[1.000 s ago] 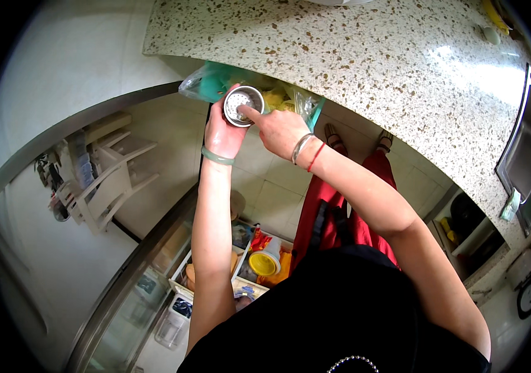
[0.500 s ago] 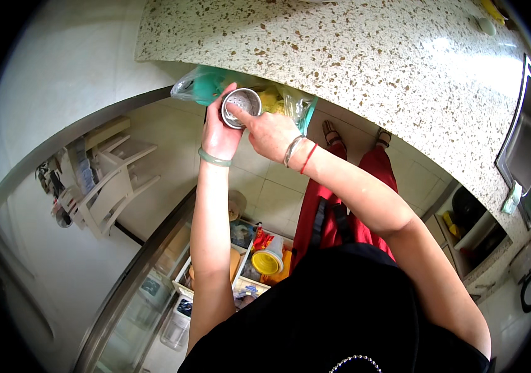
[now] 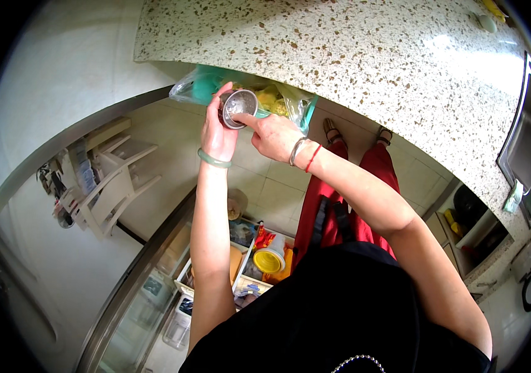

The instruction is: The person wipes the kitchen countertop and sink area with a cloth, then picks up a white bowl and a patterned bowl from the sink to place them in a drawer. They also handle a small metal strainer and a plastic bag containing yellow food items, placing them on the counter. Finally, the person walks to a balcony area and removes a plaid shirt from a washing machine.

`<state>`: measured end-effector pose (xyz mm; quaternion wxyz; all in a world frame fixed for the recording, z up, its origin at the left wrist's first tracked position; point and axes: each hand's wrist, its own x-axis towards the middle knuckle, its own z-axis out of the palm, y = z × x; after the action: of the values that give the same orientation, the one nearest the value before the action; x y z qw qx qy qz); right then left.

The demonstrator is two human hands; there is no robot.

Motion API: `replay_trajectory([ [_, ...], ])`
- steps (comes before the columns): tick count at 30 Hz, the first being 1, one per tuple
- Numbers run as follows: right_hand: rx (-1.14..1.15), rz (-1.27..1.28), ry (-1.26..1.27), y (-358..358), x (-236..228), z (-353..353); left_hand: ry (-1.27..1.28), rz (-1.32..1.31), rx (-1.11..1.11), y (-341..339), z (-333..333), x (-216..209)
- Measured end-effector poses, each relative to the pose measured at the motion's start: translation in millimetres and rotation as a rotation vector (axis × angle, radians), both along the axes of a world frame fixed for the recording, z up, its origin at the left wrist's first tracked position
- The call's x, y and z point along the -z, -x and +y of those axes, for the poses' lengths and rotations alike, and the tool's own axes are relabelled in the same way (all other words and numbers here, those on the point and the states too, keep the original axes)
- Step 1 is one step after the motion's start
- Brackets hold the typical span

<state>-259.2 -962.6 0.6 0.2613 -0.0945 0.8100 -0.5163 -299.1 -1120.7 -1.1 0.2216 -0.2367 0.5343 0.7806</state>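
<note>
The left hand [image 3: 217, 133] is gripping a metal cup [image 3: 240, 107] near the speckled counter [image 3: 247, 37], whose edge is hiding part of a bag-lined green bin [image 3: 310, 117]. The right hand [image 3: 276, 137] is pointing its forefinger [image 3: 245, 118] inside; its other fingers' closure isn't showing clearly. A yellow-and-white tub [image 3: 269, 259] is sitting below.

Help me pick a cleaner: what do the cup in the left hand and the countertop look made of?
Cup in the left hand: probably metal, perhaps stainless steel, judging by its grey, shiny rim.
Countertop: glossy stone or a stone-like composite; brown flecks scatter over white and light glares off it.
</note>
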Motion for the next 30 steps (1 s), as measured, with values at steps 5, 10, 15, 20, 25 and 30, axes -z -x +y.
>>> replay_trajectory([
  [5,0.056,-0.090,0.060,-5,0,-4,0.057,0.084,0.047,-7,-1,0],
  [10,0.058,-0.033,-0.045,-13,9,-6,0.041,0.043,0.012,-11,-1,0],
  [15,0.074,-0.141,0.008,-13,11,-12,0.007,-0.008,0.042,-14,-8,4],
  [20,0.112,-0.205,0.167,-16,4,-9,-0.031,-0.052,0.028,-16,-7,4],
  [25,0.116,-0.365,0.195,-14,-2,-13,-0.018,-0.039,0.065,-16,-8,4],
  [30,0.162,-0.534,0.452,-15,-8,-6,0.027,-0.018,0.090,-16,-9,3],
])
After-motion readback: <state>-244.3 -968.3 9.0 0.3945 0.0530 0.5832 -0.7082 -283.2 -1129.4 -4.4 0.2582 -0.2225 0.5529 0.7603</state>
